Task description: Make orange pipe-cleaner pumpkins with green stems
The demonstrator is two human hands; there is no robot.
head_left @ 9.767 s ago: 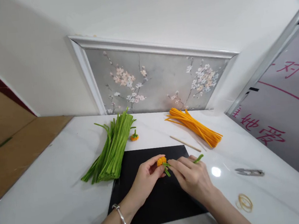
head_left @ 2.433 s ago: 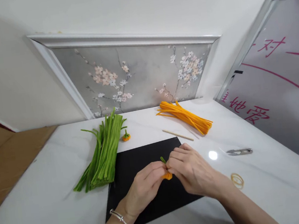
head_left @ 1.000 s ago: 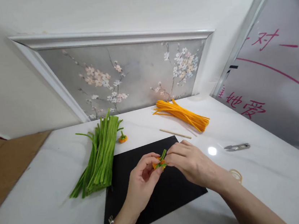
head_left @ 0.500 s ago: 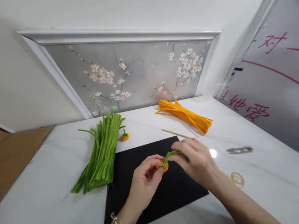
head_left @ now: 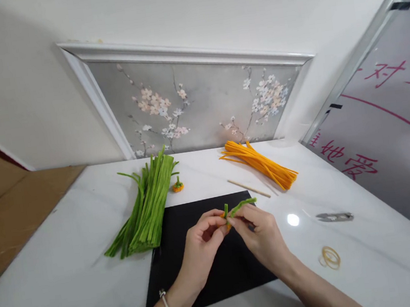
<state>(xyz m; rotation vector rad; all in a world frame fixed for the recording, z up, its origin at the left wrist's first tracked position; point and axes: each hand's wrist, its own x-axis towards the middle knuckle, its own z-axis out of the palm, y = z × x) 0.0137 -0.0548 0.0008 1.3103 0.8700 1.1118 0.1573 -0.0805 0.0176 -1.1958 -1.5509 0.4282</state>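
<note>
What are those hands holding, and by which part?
The left hand pinches an orange piece by its left side; the right hand pinches a green strip near that piece.

Mat (head_left: pixel 198 294) on desk (head_left: pixel 72 259), front centre; workpiece (head_left: pixel 226 210) above it, between left hand (head_left: pixel 203 243) and right hand (head_left: pixel 262 233). First strip bundle (head_left: pixel 149 210) at mat's left edge. Spare piece (head_left: pixel 178 186) just right of that bundle, behind mat. Stick (head_left: pixel 248 188) behind mat's right corner; second strip bundle (head_left: pixel 262 165) beyond. Snips (head_left: pixel 335 217) right of mat; bands (head_left: pixel 324 257) before snips.

Left hand (head_left: pixel 201 243) and right hand (head_left: pixel 262 233) nearly meet — fingers (head_left: pixel 206 222) curled, thumbs (head_left: pixel 218 237) pinching — both arms (head_left: pixel 313 284) slanting inward.
</note>
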